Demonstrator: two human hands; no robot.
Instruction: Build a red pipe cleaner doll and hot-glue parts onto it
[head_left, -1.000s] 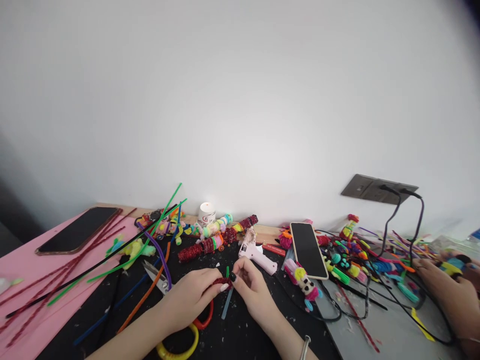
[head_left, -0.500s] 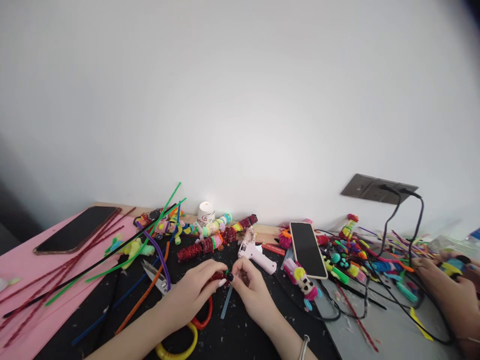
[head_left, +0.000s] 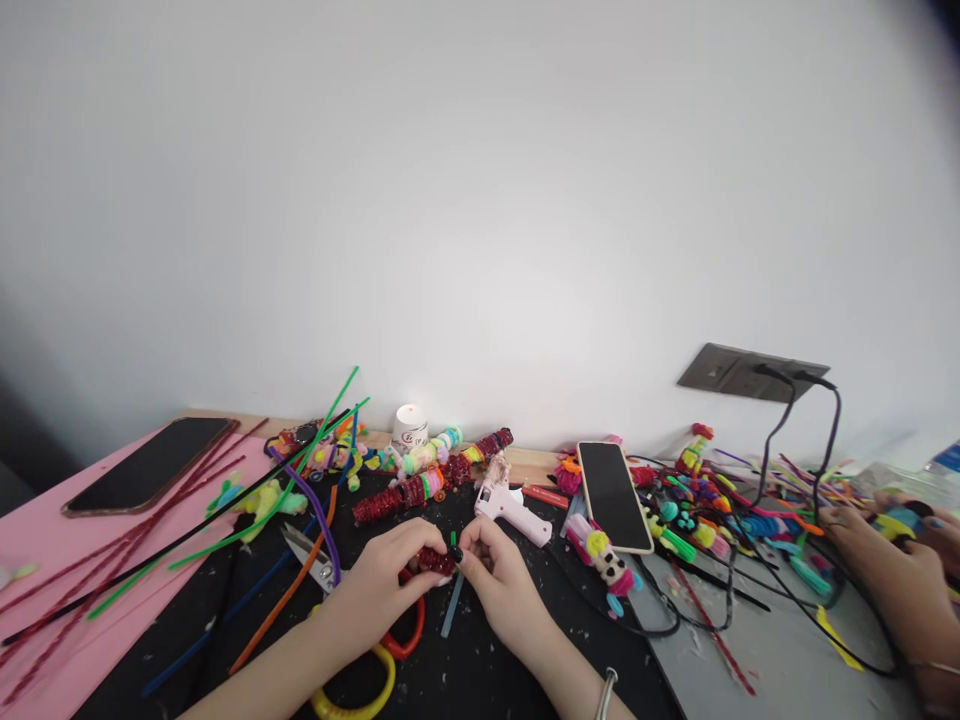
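Head view: red fuzzy piece (head_left: 429, 562) in left hand (head_left: 388, 580)

I log a fuzzy dark-red piece (head_left: 429, 561), partly hidden, in the left hand (head_left: 388, 578). Beside it: a green stub (head_left: 453, 538), upright.

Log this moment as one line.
left hand: holds red tinsel coil; right hand: at green stub; pale-pink glue gun, scissors: on black mat
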